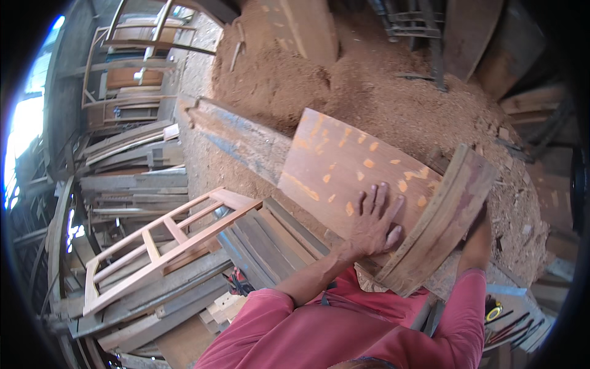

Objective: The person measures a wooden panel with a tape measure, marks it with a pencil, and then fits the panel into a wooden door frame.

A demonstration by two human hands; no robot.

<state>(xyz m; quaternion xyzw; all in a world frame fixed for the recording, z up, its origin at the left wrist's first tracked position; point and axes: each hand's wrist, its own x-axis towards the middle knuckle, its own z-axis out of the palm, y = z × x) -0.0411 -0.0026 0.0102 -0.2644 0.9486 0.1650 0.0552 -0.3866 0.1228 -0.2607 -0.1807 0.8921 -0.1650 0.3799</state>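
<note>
A flat wooden panel (pixel 344 160) with scattered yellow-orange patches lies slanted in front of me. My left hand (pixel 373 224) rests on its near part, palm down with the fingers spread. Just to the right, a thick wooden board (pixel 439 221) with a curved ridge along its left side stands tilted over the panel's right end. Behind that board goes my right forearm (pixel 476 243); the hand and its fingers are hidden there. Under the panel, a long worn plank (pixel 246 138) with blue stains sticks out toward the far left.
Sawdust (pixel 381 86) covers the floor beyond. On the left, a pale wooden frame (pixel 166 246) lies on stacked boards (pixel 153 289). Several hand tools lie beside a yellow tape roll (pixel 493 312) at the lower right. A metal stand (pixel 424 24) is at the far right.
</note>
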